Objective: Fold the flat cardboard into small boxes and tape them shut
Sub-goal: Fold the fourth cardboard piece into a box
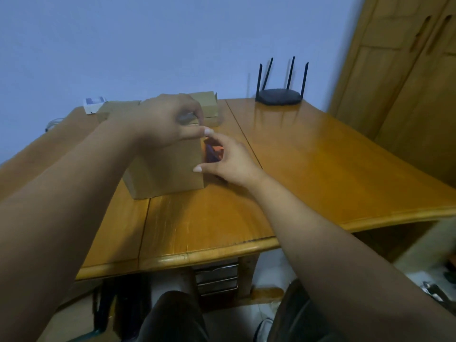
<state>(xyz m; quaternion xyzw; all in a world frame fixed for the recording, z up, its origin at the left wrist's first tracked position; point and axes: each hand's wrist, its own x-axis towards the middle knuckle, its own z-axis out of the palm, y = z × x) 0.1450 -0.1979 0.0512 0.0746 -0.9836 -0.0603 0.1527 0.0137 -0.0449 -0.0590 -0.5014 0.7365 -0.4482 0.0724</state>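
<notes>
**Two Hands on a Brown Box**

A small brown cardboard box [167, 166] stands on the wooden tabletop [308, 154], a little left of the middle of the frame. It looks plain and smooth, with neat flat sides. It stands taller than it is wide, so its long way runs up and down.

The left hand [165, 122] rests on the top of the box. Its grip is curled down over the top edge, with the thumb stretched to the right along the top corner. It seems to press the top shut, but the flaps are hidden under the hand, so I cannot tell for sure.

The right hand [229, 161] is just beside the right side of the box. Its grip is half open, like a letter C. The thumb tip touches the right edge of the box low down, and the finger tip is up near the top corner, close to the left thumb. Something orange and dark [213, 151] shows in the gap of that hand. It may be a tape holder, but it is too blurry to tell, and I cannot tell if the hand holds it.

The box lies to the left of the right hand, so I think the next move goes across the top.

More brown boxes [207, 107] sit behind, near the top middle.
</notes>
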